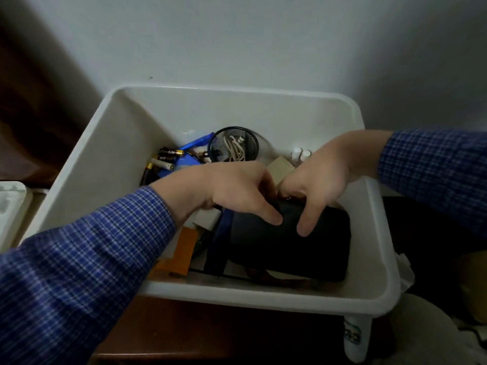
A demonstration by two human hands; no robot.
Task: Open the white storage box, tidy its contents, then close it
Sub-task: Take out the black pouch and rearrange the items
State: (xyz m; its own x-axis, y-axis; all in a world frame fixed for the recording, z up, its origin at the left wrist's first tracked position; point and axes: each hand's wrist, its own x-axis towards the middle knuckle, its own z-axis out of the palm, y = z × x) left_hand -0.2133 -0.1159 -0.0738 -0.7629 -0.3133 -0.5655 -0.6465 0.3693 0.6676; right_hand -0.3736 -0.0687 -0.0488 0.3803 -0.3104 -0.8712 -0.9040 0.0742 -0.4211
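The white storage box (110, 143) stands open with no lid on it. Inside, a black pouch (292, 248) lies at the front right. My left hand (232, 191) and my right hand (324, 177) meet at the pouch's top edge, thumbs on its face and fingers curled over its far edge, gripping it. Behind them stand a black mesh cup (233, 143) with a pale cable in it, loose batteries (166, 156) and a blue pen (196, 143) at the back left. An orange pad (181, 254) and a beige block (280, 168) lie near the hands.
The box sits on a dark wooden surface (210, 333) against a pale wall (237, 43). A white moulded tray (10, 206) lies at the far left. A white bottle (355, 335) stands below the box's front right corner, with crumpled white paper (405, 270) beside it.
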